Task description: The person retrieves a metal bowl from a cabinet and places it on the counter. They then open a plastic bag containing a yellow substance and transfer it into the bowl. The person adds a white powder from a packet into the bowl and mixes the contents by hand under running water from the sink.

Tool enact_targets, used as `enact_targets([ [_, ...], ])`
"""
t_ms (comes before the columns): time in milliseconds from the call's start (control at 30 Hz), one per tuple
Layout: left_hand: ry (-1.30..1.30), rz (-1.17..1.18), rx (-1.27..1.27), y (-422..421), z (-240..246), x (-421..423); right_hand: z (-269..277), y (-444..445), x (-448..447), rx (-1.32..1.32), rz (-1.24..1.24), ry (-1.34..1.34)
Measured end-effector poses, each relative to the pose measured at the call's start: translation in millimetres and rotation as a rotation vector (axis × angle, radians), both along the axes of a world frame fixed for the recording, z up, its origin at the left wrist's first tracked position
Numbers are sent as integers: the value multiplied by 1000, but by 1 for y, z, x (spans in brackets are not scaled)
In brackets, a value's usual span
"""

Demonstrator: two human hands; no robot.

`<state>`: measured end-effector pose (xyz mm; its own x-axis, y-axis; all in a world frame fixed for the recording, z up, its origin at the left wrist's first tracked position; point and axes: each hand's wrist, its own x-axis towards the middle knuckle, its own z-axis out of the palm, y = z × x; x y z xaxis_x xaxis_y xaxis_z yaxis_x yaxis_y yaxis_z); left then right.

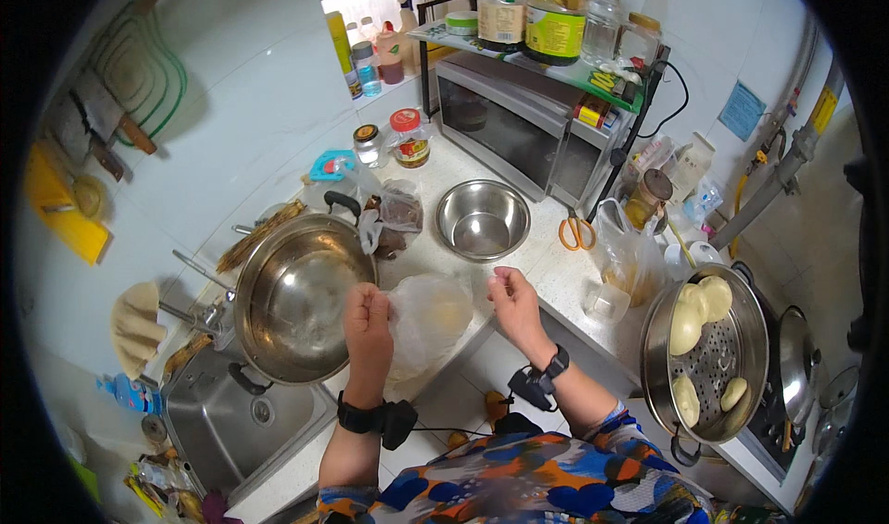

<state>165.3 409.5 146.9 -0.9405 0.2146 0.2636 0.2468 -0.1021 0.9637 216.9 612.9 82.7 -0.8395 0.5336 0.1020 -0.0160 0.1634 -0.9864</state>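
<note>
My left hand (368, 316) is closed on the edge of a clear plastic bag (430, 312) that hangs over the counter's front edge; something pale yellow shows through it. To the bag's right, my right hand (510, 298) is raised with curled fingers, near the bag but apart from it; whether it pinches anything is unclear. An empty steel bowl (483, 220) sits just beyond my hands. Left of my left hand, a large steel wok (298, 295) with black handles rests partly over the sink. At the right, a steel steamer tray (653, 364) holds several pale dough buns (715, 298).
Orange-handled scissors (576, 234), a small clear plastic container (606, 303) and a filled plastic bag (635, 263) lie on the right counter. A microwave oven (500, 121) stands behind under a shelf of jars. The sink (229, 420) is at lower left; a lidded pan (797, 364) is far right.
</note>
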Motion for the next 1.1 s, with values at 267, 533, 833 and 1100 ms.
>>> enact_targets([
  [267,-38,72,-188,27,-30,-21,-48,72,-58,-456,-1,-336],
  [533,-225,99,-67,30,-37,-8,-64,77,-82,-510,113,-258],
  [833,-204,169,-139,43,-44,5,-11,29,-29,350,279,233],
  [1100,-172,94,-142,72,-20,1,29,31,-25,368,536,329],
])
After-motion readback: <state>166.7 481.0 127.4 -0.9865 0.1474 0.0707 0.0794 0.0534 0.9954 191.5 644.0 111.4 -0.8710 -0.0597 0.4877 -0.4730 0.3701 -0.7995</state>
